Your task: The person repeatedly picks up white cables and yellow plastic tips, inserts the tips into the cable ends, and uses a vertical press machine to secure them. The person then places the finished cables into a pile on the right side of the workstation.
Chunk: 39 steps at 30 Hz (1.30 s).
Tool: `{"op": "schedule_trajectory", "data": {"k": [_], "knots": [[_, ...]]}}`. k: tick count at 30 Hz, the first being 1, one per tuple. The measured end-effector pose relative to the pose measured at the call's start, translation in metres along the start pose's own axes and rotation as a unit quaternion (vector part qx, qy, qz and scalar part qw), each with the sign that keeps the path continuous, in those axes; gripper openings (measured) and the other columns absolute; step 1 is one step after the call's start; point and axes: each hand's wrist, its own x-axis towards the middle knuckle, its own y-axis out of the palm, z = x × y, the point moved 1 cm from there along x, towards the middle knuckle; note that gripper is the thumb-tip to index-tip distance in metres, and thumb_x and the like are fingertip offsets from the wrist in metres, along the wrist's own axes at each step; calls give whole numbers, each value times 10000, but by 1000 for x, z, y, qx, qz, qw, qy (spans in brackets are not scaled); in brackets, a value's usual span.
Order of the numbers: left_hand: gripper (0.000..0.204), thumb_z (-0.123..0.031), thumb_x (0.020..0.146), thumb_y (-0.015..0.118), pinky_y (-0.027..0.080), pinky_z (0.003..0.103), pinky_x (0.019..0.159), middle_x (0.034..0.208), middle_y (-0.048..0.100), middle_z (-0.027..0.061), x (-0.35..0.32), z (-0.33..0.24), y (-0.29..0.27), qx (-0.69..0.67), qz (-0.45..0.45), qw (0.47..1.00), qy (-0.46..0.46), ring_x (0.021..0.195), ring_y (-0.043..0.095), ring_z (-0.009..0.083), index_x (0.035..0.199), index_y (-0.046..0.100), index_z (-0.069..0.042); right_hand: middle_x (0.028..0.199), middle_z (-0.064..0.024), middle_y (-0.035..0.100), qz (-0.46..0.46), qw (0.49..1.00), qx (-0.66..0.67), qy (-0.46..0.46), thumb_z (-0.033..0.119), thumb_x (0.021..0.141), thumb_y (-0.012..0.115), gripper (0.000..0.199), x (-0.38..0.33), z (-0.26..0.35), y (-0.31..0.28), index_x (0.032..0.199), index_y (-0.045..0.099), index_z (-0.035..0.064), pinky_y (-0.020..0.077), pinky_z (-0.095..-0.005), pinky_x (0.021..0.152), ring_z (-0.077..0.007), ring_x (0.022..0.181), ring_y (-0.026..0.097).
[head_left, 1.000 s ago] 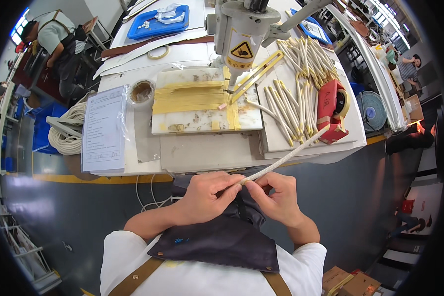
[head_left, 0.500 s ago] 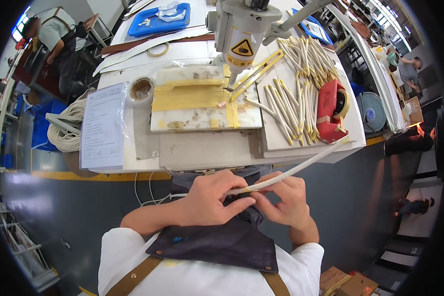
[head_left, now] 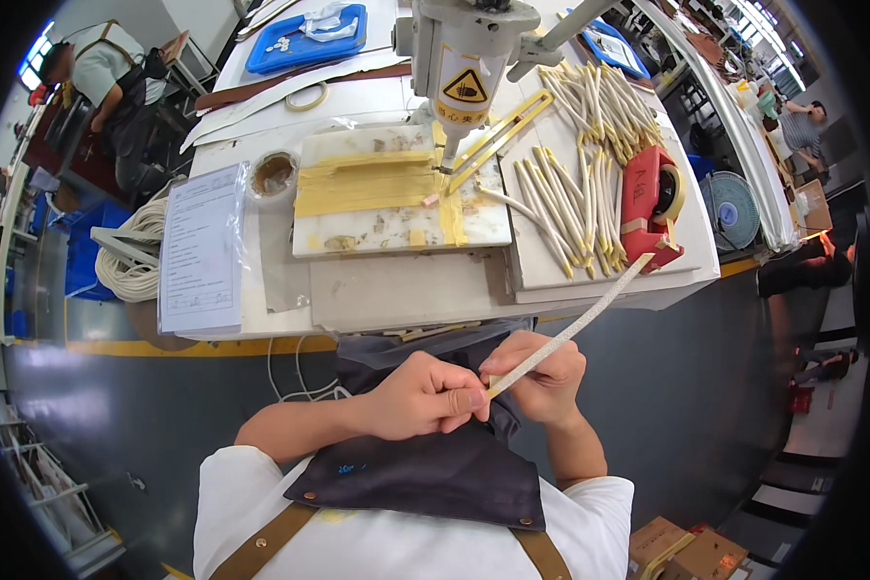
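A length of white woven cord [head_left: 582,321] slants up from my hands toward the table's right front corner, both its ends showing yellow. My left hand [head_left: 427,396] is closed, its thumb and fingers pinching the cord's near end. Around the cord just above that end, my right hand [head_left: 543,375] is closed, with a small yellowish bit between its fingertips, apparently tape. Both hands are in front of the table, above my dark apron [head_left: 416,483]. Near the cord's far end stands a red tape dispenser [head_left: 638,217] with a yellow roll.
Many cut cords [head_left: 556,213] with yellow ends lie on a board at the right. A grey press head [head_left: 469,68] stands over a taped white slab [head_left: 348,232]. Farther left are a printed sheet [head_left: 203,251], a tape roll [head_left: 274,174] and a cord coil [head_left: 130,275].
My left hand has closed more tightly at the cord's near end. The right hand has shifted slightly left and the cord now slopes more steeply, its far end farther left.
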Motion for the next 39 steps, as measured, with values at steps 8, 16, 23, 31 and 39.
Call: {"op": "schedule_trajectory", "data": {"k": [8,16,23,31,39], "knots": [[289,-228,1033,611,385,227,439,644,610,34,4,2,-1,-21,7,998,-65,494,518,75,994,708,42,1132,-207,697,-51,979,166,103,51,781,846,1023,-6,-7,8,1592,221,33,589,-338,749,-262,948,714],[415,-68,802,802,440,250,478,777,680,43,-6,6,-2,607,-214,670,370,558,580,148,1190,682,17,1119,-178,671,29,936,294,190,98,900,694,362,-31,-10,0,1205,658,-94,556,-347,885,-243,992,687],[483,-113,797,804,401,238,463,772,654,11,-14,6,-8,696,-195,577,380,549,503,105,1245,679,17,925,-131,717,-12,919,263,293,45,858,738,257,-21,6,9,1069,707,-97,559,-313,702,-193,815,691],[229,-144,899,734,423,252,476,739,648,23,-13,5,-10,632,-173,695,297,522,533,128,1078,699,-7,846,-88,727,46,993,-55,91,-42,782,794,176,-5,8,3,947,767,9,523,-274,589,-169,704,679],[252,-227,1022,638,361,256,435,620,579,13,-12,4,-14,118,-78,990,-4,498,484,56,963,705,9,822,-69,692,113,981,-153,-47,-43,752,781,198,3,8,-4,915,762,68,547,-302,587,-239,700,683]]}}
